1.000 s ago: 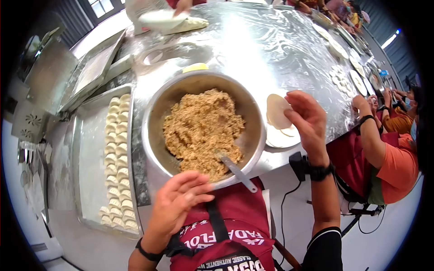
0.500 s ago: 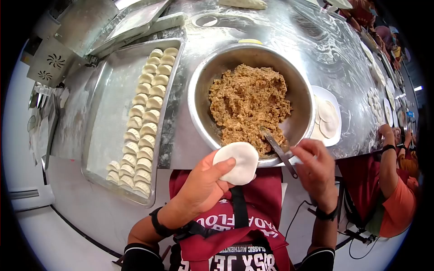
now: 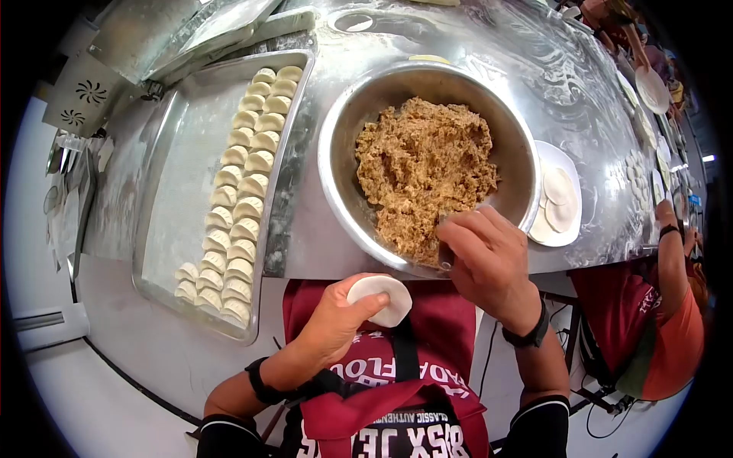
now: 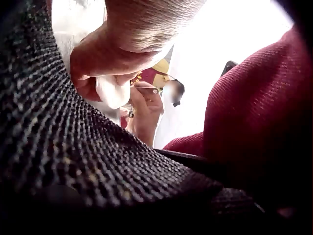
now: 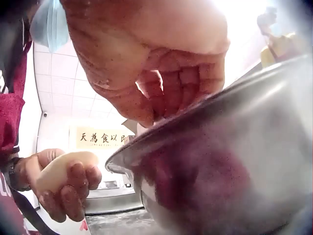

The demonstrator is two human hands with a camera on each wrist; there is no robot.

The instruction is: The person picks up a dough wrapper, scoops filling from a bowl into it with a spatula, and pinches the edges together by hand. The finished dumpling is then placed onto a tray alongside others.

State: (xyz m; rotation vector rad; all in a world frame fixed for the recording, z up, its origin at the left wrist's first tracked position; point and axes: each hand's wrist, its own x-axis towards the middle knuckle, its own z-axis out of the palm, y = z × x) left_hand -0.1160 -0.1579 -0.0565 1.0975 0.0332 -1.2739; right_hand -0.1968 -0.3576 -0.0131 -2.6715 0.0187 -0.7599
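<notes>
My left hand (image 3: 330, 319) holds a round white dumpling wrapper (image 3: 395, 304) in front of the bowl's near rim, thumb pressed on its face. In the right wrist view the wrapper (image 5: 68, 169) rests curved across the left fingers. My right hand (image 3: 492, 263) reaches over the near right rim of a large steel bowl (image 3: 330, 164) and grips a thin metal spatula, mostly hidden by the fingers; its handle end (image 4: 154, 91) shows in the left wrist view. Brown minced filling (image 3: 424, 168) is heaped in the bowl, right by the right fingertips.
On the left, a metal tray (image 3: 164, 221) bears rows of folded dumplings (image 3: 252, 185). Right of the bowl, a white plate (image 3: 573, 229) carries several wrappers (image 3: 560, 200). A person in an orange sleeve (image 3: 679, 336) works at the right. The steel table (image 3: 489, 38) is floury.
My right hand has left the wrapper stack, come to the bowl and taken hold of the spatula. The wrapper is now in my left hand, which has lowered slightly. The head view has shifted.
</notes>
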